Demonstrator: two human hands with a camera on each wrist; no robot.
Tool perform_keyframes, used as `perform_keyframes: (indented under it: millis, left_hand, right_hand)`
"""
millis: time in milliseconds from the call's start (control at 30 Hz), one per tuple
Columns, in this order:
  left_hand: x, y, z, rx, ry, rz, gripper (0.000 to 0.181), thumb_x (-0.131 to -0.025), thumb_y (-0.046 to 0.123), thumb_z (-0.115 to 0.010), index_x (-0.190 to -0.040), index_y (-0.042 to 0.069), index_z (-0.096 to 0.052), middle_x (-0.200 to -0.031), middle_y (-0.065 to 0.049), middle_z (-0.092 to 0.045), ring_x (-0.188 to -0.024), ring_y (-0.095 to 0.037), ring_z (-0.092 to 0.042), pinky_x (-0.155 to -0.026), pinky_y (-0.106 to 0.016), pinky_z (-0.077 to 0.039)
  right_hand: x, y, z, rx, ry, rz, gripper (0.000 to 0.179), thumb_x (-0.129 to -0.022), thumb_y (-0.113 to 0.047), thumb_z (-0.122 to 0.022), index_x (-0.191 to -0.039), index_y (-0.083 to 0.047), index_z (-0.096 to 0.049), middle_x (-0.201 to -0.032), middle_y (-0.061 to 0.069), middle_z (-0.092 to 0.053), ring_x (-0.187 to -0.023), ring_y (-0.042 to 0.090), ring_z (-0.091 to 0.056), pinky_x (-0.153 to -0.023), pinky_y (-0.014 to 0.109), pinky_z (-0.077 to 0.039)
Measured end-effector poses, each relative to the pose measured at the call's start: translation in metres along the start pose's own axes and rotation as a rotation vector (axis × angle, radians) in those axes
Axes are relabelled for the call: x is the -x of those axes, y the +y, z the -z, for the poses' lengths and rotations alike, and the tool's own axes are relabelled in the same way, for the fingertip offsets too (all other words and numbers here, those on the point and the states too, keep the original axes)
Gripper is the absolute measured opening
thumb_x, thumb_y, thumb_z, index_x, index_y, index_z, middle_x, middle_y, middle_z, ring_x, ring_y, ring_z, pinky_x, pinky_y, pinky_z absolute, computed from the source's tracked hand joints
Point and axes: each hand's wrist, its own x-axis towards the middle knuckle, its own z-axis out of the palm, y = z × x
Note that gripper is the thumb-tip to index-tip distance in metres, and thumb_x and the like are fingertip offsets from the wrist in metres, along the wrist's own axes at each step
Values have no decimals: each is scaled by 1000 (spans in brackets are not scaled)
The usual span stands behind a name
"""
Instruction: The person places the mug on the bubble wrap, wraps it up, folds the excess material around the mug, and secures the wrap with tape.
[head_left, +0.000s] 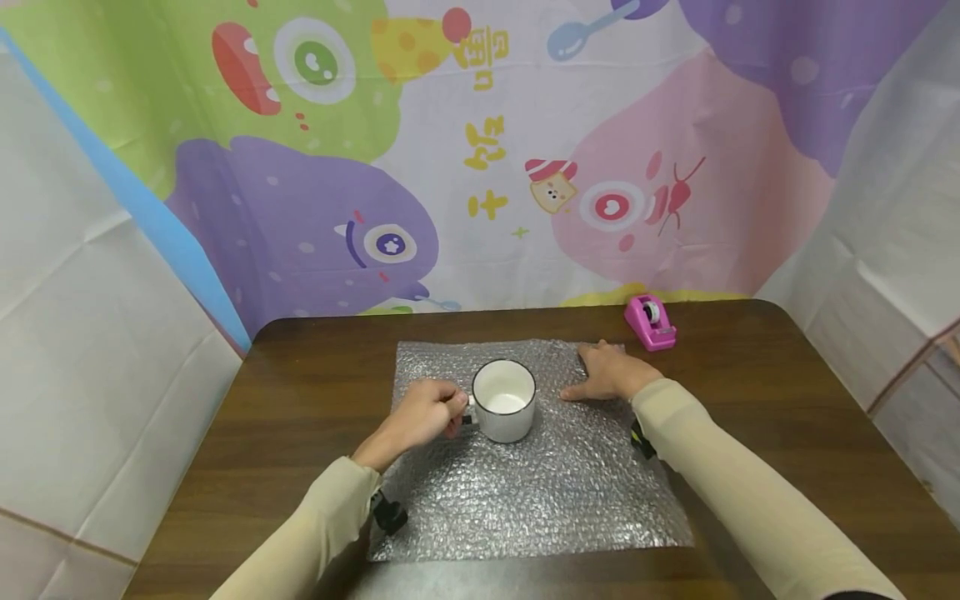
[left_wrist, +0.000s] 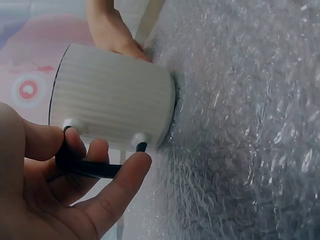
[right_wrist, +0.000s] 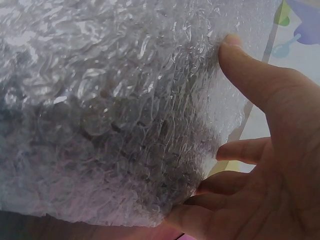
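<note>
White mug (head_left: 507, 423), handle (left_wrist: 95, 169) — left hand (head_left: 426, 407) (pinching), yellow lettering (head_left: 485, 155)

Left grip (head_left: 429, 407) in a curled pinch, right grip (head_left: 606, 372) with thumb (right_wrist: 247, 65) and fingers (right_wrist: 225, 182) apart, both arms (head_left: 742, 483) forward

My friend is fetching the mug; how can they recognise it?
On the brown table lies a bubble wrap sheet. On it stands the mug, its handle held by the left hand. Unlike the pink tape dispenser near the far edge, it is white with a dark rim.
</note>
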Motion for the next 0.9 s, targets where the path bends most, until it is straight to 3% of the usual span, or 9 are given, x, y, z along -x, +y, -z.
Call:
perform_keyframes:
  millis: [300,900]
  left_hand:
    - [-1,4,-6,-16,-23,-42,37,-105,15,-53,-72,3,-64,-67,-8,-65,-60,-20,-67,-59,-30,-58]
    - [-4,6,-10,-29,-57,-30,37,-107,18,-50,-75,5,-62,-69,-8,-63,-63,-20,-66,-60,-30,-55]
  right_hand:
    - [-1,0,0,4,-1,-4,104,-87,-61,-74,-157,4,-32,-158,34,-37,-147,59,-26,-117,71,-29]
    - [1,-1,0,-6,6,14,101,-89,-58,-74,-156,6,-33,-156,34,-39,-148,58,-26,-119,70,-28]
